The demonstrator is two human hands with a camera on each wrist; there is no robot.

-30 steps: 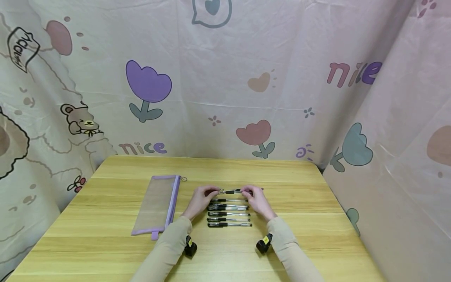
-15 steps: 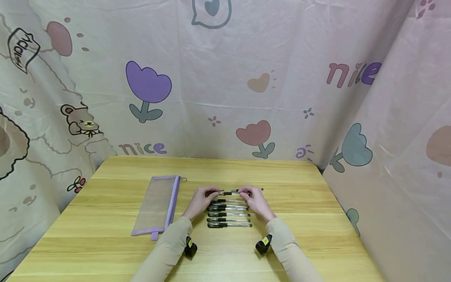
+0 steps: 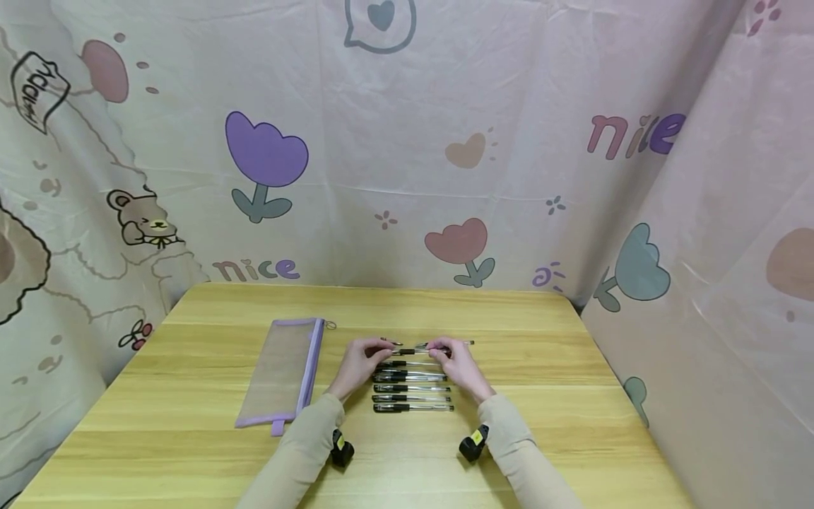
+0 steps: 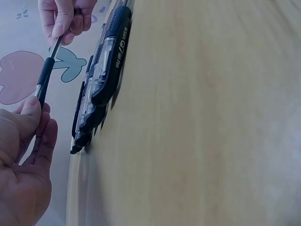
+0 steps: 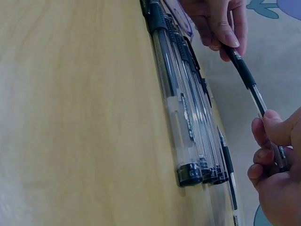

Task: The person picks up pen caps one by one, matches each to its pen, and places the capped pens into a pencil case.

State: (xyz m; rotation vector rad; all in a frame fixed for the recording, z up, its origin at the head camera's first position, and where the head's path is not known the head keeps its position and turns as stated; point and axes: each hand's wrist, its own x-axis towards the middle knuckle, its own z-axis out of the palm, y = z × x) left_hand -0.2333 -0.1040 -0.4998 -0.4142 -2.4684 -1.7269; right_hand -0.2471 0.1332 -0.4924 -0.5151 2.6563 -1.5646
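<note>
Both hands hold one gel pen [image 3: 407,351] level above the table, behind a row of pens. My left hand [image 3: 359,364] pinches its left end between thumb and fingers; that end is hidden. My right hand [image 3: 459,364] grips the clear barrel toward the right end. In the right wrist view, the black grip and clear barrel of the held pen [image 5: 244,73] show between the hands. Several capped black-and-clear gel pens [image 3: 413,407] lie roughly parallel in front. Behind the right hand, another pen [image 3: 470,343] lies partly covered.
A mesh zip pouch [image 3: 280,371] with lilac edging lies flat to the left. Behind the left hand sits a small dark piece [image 3: 391,341], too small to identify. The wooden table [image 3: 509,318] meets a patterned curtain [image 3: 369,141] at its back.
The held pen and both hands have come slightly nearer to the row. More of the small dark piece and the pen behind shows now. The row and pouch stay put.
</note>
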